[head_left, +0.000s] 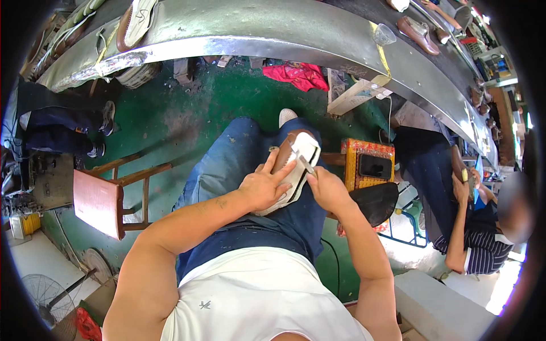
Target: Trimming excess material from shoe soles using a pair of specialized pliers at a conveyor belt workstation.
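A brown shoe upper with a white sole side turned up (pixel 307 145) lies across my lap on my blue jeans. My left hand (pixel 261 188) holds it from the left, fingers spread along its edge and over the white underside. In my right hand (pixel 329 191) is a small tool with a flat metal blade (pixel 305 163), its tip touching or close to the white underside. The tool's handle is hidden in my fist, so its exact kind is unclear.
A metal-edged conveyor bench (pixel 273 48) runs ahead, carrying another shoe (pixel 136 25). A wooden stool (pixel 98 202) stands left. At right, a phone (pixel 375 166) lies on an orange-and-yellow seat beside a black cushioned pad (pixel 375 203). A co-worker (pixel 483 244) sits further right holding a shoe.
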Demonstrator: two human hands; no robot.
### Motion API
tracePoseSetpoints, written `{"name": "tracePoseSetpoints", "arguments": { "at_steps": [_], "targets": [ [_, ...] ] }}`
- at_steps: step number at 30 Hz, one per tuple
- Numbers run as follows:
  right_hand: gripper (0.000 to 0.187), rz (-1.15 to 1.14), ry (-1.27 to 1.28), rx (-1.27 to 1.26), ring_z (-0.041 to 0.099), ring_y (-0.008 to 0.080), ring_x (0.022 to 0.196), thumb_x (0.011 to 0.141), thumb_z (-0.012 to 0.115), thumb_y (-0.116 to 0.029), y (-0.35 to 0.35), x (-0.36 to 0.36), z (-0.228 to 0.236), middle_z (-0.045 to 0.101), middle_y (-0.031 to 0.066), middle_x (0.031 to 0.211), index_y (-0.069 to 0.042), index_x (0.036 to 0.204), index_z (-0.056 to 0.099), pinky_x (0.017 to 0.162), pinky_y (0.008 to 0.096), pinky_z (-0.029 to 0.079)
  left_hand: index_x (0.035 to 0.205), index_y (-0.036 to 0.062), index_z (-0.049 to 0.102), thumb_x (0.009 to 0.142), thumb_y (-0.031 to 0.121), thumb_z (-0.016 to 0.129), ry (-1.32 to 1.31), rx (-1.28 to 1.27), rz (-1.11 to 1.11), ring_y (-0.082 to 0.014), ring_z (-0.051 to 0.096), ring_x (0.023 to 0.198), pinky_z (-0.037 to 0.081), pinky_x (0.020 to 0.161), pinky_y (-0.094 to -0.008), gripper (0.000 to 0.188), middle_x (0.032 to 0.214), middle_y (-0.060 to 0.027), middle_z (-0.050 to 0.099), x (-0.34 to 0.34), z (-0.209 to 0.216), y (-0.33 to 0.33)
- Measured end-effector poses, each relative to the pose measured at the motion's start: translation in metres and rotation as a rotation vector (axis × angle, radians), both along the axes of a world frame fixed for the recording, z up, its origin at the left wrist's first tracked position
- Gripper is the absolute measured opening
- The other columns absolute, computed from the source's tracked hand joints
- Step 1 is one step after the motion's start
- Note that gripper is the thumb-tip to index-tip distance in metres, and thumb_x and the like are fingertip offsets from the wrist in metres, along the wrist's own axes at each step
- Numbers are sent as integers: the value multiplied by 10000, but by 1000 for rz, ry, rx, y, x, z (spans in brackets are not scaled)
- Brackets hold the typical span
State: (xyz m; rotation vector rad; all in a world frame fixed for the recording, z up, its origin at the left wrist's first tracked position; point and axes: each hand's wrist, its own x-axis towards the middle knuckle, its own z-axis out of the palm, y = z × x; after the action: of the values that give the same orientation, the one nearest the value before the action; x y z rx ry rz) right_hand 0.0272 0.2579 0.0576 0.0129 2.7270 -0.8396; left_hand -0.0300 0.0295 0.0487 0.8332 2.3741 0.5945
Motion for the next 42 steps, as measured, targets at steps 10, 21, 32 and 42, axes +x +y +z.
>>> {"name": "tracePoseSetpoints", "arguments": {
  "at_steps": [10, 21, 32, 42],
  "targets": [
    [352, -32, 35, -253, 638, 489, 861, 1062, 476, -331, -18, 31, 12, 663, 274, 867, 3, 1011, 572, 764, 548, 488, 1572, 1, 263, 925, 307, 674, -154, 352, 331, -434, 479, 1370, 396, 1141, -393, 825, 1514, -311, 427, 22, -59, -38],
    [487, -593, -47, -778, 613, 98, 725, 1078, 451, -430, -14, 103, -48, 682, 60, 878, 22, 1199, 586, 580, 259, 475, 1567, 76, 256, 732, 153, 817, 77, 208, -43, -439, 661, 1068, 529, 922, -443, 1009, 1207, -261, 668, -45, 82, -58],
    [347, -564, 30, -748, 644, 126, 826, 1001, 598, -185, -11, 112, -44, 667, 63, 992, 38, 1264, 555, 716, 272, 518, 1198, -2, 603, 824, 198, 825, -343, 724, 70, -150, 661, 885, 549, 799, -335, 479, 982, -81, 703, -116, 105, 18],
    [357, -125, -269, -399, 678, 373, 963, 947, 623, -172, -5, 78, 45, 695, 223, 1016, 61, 1216, 592, 888, 417, 521, 1156, -11, 689, 915, 196, 704, -177, 393, 242, -324, 724, 821, 561, 757, -396, 318, 918, -194, 735, -17, 1, -36]
  ]
}}
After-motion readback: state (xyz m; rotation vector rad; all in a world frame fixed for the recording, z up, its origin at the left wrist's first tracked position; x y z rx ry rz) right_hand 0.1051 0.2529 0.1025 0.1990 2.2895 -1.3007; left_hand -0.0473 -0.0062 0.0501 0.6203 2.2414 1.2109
